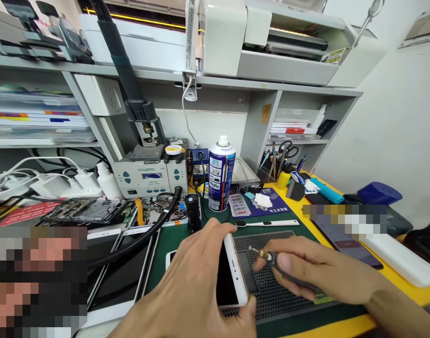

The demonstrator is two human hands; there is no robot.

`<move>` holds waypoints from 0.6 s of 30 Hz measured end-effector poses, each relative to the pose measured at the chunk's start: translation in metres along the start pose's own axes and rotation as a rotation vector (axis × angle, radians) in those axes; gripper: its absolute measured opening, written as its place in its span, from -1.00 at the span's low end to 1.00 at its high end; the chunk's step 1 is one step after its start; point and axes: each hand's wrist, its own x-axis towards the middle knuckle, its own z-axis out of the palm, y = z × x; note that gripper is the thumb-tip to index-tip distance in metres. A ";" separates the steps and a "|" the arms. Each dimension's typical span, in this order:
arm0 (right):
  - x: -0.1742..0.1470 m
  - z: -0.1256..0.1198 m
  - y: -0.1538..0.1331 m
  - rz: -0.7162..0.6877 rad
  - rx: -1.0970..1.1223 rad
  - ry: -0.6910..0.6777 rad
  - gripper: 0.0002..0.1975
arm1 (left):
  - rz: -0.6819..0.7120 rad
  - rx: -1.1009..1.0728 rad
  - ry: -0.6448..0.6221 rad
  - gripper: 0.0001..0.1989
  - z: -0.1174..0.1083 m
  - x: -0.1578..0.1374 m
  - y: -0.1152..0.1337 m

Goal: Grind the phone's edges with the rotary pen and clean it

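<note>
- Nearest, the left hand (197, 277) comes in from 8 o'clock, its fingers clamped on the phone (237, 277): the thumb at the near end, a finger bent over the far end.
- The phone is in the lower middle, tilted up on one long side above the perforated mat (271, 241); whether its lower edge rests there is hidden.
- It should prove light and stiff, with smooth glass likely to slip and to crack if bent or dropped. The safest hold is probably by the short ends or frame, keeping pressure off the screen.
- At the phone's 3 o'clock, the right hand (303, 267) has its fingers closed around the tool (288, 276), whose tip points at the phone but stands just beside it, apart. The tool looks light and slim, best gripped along its dark handle.
- At 9 o'clock, beyond the left hand, lie flat screens (130, 272).
- At 1 o'clock, past the mat, lies a white stick (271, 223); at 11, a black flashlight (193, 213) stands upright on the tabletop.
- Farther, near 12, stands a blue spray can (220, 180).
- Farthest, toward 1, a large machine (288, 68) sits on the shelf (229, 80).
</note>
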 end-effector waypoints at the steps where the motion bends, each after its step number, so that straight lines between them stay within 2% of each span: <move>1: 0.002 0.003 -0.001 0.012 -0.061 -0.017 -0.47 | 0.003 0.000 -0.011 -0.17 0.000 0.000 0.000; 7: 0.009 0.017 -0.006 -0.083 -0.460 0.120 -0.51 | -0.008 -0.059 -0.139 -0.18 0.002 -0.004 -0.003; 9: 0.011 0.019 -0.005 -0.080 -0.559 0.107 -0.52 | -0.017 -0.077 -0.167 -0.18 0.003 -0.003 -0.004; 14: 0.013 0.023 -0.002 -0.026 -0.698 0.070 -0.53 | 0.044 -0.129 -0.193 -0.29 0.002 0.002 -0.003; 18: 0.012 0.024 -0.003 -0.015 -0.715 0.073 -0.51 | 0.041 -0.113 -0.205 -0.25 0.002 0.002 -0.003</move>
